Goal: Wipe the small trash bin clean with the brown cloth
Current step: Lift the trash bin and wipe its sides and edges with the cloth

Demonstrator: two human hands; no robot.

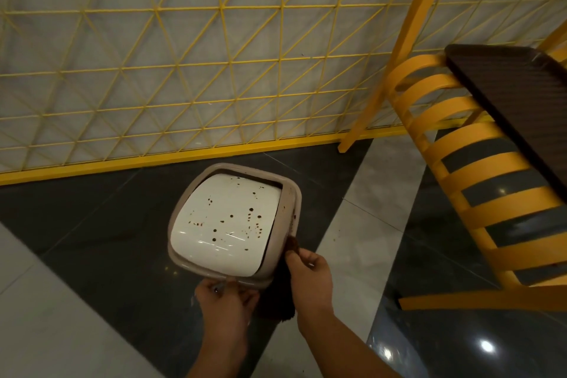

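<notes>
Between the two hands, low in the head view, sits the small trash bin [234, 222], standing on the dark floor tile [92, 224] just ahead of them. Its long axis runs away from the person and leans a little to the right, toward the yellow lattice fence [184, 70] beyond it. The bin's beige rim [181, 215] frames a white swing lid [224, 221], which faces up, is speckled with small brown spots, and is tipped so that a dark gap shows along its far and right edges.

Both forearms reach forward from the bottom of the view, backs of the hands upward. The left hand [225, 298] is at the near edge of the bin, fingers curled over the rim there, gripping it. The right hand [310, 278] is at the bin's near right corner, fingers bent and pinching the brown cloth [276, 294]. One fold of the cloth pokes up past the fingertips against the right side of the rim, and the rest hangs down dark between the two hands, next to the bin's near right wall. The hands are close together with only the hanging cloth between them.

Right of the right hand, a pale floor strip [368, 193] runs diagonally. Farther right and ahead stands a yellow slatted chair [478, 193], with a dark brown tray [515, 95] lying tilted on it.
</notes>
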